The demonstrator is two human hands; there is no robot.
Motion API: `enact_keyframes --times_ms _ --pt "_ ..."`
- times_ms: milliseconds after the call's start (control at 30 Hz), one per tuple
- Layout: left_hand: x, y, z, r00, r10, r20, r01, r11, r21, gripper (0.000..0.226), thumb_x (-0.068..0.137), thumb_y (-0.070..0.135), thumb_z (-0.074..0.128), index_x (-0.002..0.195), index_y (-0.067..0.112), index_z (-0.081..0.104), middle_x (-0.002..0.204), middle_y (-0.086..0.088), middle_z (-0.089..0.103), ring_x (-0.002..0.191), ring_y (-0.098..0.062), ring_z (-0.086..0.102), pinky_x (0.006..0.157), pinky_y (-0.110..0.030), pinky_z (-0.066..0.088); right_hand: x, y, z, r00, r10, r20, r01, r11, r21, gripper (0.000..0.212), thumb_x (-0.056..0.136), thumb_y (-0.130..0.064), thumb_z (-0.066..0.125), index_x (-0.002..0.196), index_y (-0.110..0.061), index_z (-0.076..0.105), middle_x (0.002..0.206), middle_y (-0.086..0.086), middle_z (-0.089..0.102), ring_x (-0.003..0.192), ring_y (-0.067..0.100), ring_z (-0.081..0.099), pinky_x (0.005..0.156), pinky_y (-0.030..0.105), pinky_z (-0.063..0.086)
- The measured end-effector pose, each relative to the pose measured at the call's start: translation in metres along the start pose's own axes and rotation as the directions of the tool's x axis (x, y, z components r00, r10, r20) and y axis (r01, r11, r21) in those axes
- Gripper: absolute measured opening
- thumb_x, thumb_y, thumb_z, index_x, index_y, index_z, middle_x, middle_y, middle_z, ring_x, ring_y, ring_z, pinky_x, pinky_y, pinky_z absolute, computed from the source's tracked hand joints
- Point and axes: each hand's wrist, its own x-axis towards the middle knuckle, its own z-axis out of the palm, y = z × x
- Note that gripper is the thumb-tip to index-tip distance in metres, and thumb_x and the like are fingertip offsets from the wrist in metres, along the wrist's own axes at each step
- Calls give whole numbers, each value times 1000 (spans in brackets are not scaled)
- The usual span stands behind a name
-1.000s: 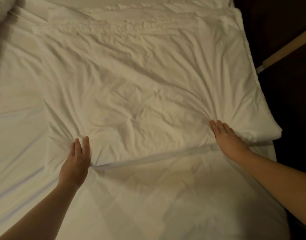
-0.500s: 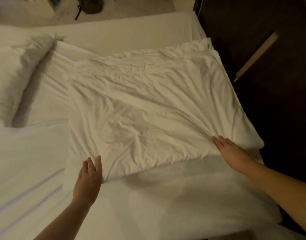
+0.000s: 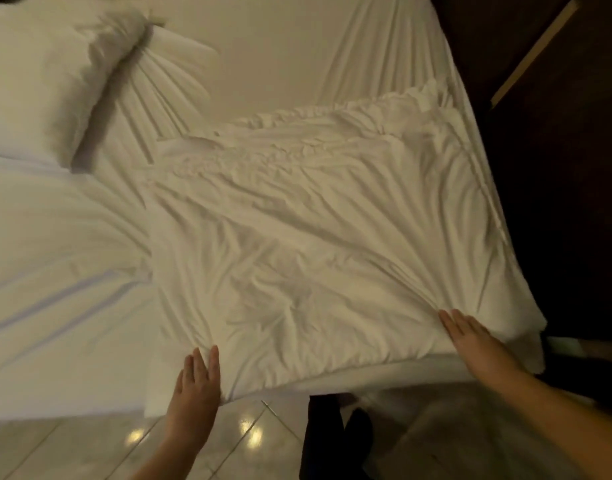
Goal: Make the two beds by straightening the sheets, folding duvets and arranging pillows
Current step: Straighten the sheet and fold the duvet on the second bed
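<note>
A folded white duvet (image 3: 315,244) lies wrinkled across the foot of the bed, on the white sheet (image 3: 280,57). My left hand (image 3: 197,386) rests flat on the duvet's near left corner, fingers straight and together. My right hand (image 3: 477,344) lies flat on the near right corner, palm down, where creases fan out from it. Neither hand grips the cloth. A white pillow (image 3: 45,81) sits at the upper left.
Pale glossy floor tiles (image 3: 90,445) run along the bed's near edge, with my dark trouser legs (image 3: 332,438) below the duvet. Dark floor (image 3: 557,202) with a light wooden strip (image 3: 536,50) lies to the right of the bed.
The view has pulled back, so the bed's near edge and floor tiles show. Both hands stay flat on the duvet's near corners, which now sit at the foot edge.
</note>
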Motion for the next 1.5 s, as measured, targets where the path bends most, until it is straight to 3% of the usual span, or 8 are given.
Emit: enact_keyframes --times_ms 167,333,433,533,767,933,1367,1500 --pt "-20 4 14 1000 4 29 -4 1000 6 102 55 -11 87 147 -10 43 133 -46 53 116 -60 60 87 -61 57 -15 20 55 999 -23 36 23 1000 -13 65 77 0 28 141 -2 33 126 31 62 98 46 69 82 53 59" --pt "-35 19 -1 998 -60 37 60 998 -5 85 102 12 50 162 6 -10 168 -28 12 156 -42 17 125 -45 27 -22 9 41 996 -25 86 19 998 67 65 77 -2 28 142 -3 34 122 35 61 90 50 69 72 55 60" --pt "-19 22 -18 981 -65 184 59 997 40 90 95 3 51 165 17 -5 171 -14 8 158 -34 11 128 -47 17 -20 7 7 983 8 183 -24 996 86 77 89 5 31 160 -11 3 163 21 19 141 41 37 116 44 34" --pt "2 17 -38 923 -41 383 24 998 50 92 91 19 61 165 28 8 173 -1 8 160 -28 5 128 -49 10 -11 7 -15 919 -25 394 -60 978 200 92 92 -5 49 157 -15 -15 167 7 -5 153 28 9 123 31 13" --pt "87 1 -106 996 27 -89 -42 984 -175 67 95 27 62 157 12 39 161 -12 40 150 -31 34 122 -42 32 59 18 -76 966 23 256 -118 924 364 71 99 -26 46 160 -22 11 161 6 29 141 24 38 115 32 34" --pt "171 -17 -165 961 -175 -212 86 924 -372 37 96 23 55 131 28 66 125 -9 72 117 -33 65 98 -43 52 141 22 -132 994 104 22 -105 930 351 44 98 -24 47 142 -26 51 127 6 65 109 26 63 88 38 54" --pt "376 -100 -220 912 -81 -403 -57 946 -320 96 70 25 91 150 11 39 150 -21 44 137 -48 43 113 -61 37 361 58 -213 990 56 -127 -14 949 314 88 83 -31 76 156 -29 25 164 3 19 148 28 21 119 48 26" --pt "406 -113 -226 898 -73 -433 -69 950 -303 110 57 20 100 148 1 40 148 -25 43 135 -46 43 122 -38 19 406 71 -232 998 25 -55 -9 961 278 112 75 -42 84 159 -35 10 167 -1 8 153 24 9 122 41 15"
